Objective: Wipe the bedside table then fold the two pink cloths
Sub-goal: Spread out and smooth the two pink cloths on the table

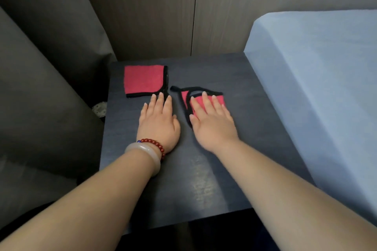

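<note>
At the far left of the frame a dark grey upholstered surface point(40, 87) fills the edge from top to bottom; what piece of furniture it belongs to cannot be told, as it is cut off by the frame. Low beside it, in the gap next to the table, sits a small pale round object point(99, 109) too dim to identify.

The dark bedside table point(204, 189) takes up the centre of the frame, its near edge showing along the bottom. Toward its upper left lies the folded pink cloth point(143, 80), a neat rectangle with black trim along its right and lower edges. Just below it the left hand point(159, 122) rests flat on the table, fingers extended and close together, holding nothing; its fingertips reach the cloth's lower right corner, where the black trim blurs into the dark tabletop. Its wrist carries a red bead bracelet point(157, 144) and a pale bangle point(145, 156).

To the right of centre the right hand point(212, 122) lies palm down, fingers spread, pressing on the second pink cloth point(204, 102). The hand hides much of this cloth, so how far it is folded cannot be told; black trim loops out at its upper left.

At the right edge a pale blue bed point(316, 77) touches the table's side and runs out of frame.
</note>
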Available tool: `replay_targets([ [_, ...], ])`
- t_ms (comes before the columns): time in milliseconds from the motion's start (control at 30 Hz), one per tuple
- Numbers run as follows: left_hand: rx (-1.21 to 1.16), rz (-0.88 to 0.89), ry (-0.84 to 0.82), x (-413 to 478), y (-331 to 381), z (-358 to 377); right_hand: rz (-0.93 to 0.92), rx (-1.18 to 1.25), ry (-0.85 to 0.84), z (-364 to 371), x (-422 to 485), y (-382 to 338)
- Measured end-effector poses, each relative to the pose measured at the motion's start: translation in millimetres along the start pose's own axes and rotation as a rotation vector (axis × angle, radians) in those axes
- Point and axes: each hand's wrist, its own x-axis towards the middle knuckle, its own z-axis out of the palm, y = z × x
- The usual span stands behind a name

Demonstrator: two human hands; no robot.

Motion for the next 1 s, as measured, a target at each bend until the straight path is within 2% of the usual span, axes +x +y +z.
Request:
replay_targets([
  [67,-0.009,0.014,0.004,-2,0,-1,0.042,-0.046,-0.018,-8,5,34],
  [167,-0.001,0.018,-0.034,-11,-1,-4,0.366,-0.013,-0.051,-27,11,96],
  [233,-0.003,-0.001,-0.054,-23,-2,-5,0.464,0.004,-0.038,-27,5,97],
  [300,0.021,0.012,-0.045,-35,-4,-3,0.379,0.002,-0.001,-15,-9,55],
  [400,0.055,0.042,-0.021,-44,-6,0,0.098,0.025,0.031,7,-47,-9],
  [467,0.046,0.035,-0.016,-44,-5,1,0.041,0.013,-0.003,3,-50,2],
  [533,0.050,0.035,-0.013,-44,-4,1,0.158,-0.031,-0.023,-7,-38,47],
  [600,0.056,0.033,-0.016,-45,-3,1,0.372,-0.014,-0.045,-20,-32,88],
  [667,0.055,0.024,-0.015,-45,-2,0,0.487,0.009,-0.021,-21,-36,93],
  [733,0.049,0.019,-0.014,-43,-2,-1,0.422,0.010,0.019,-11,-47,56],
  [800,0.034,0.018,-0.012,-44,-3,-1,0.213,0.024,0.036,1,-68,10],
  [867,0.022,0.022,-0.022,-44,-3,-1,0.045,0.022,0.010,7,-91,-7],
  [933,0.021,0.026,-0.018,-45,-3,-1,0.049,-0.031,0.009,2,-90,24],
  [1000,0.018,0.033,-0.003,-47,-2,-2,0.226,-0.067,0.006,-7,-80,73],
])
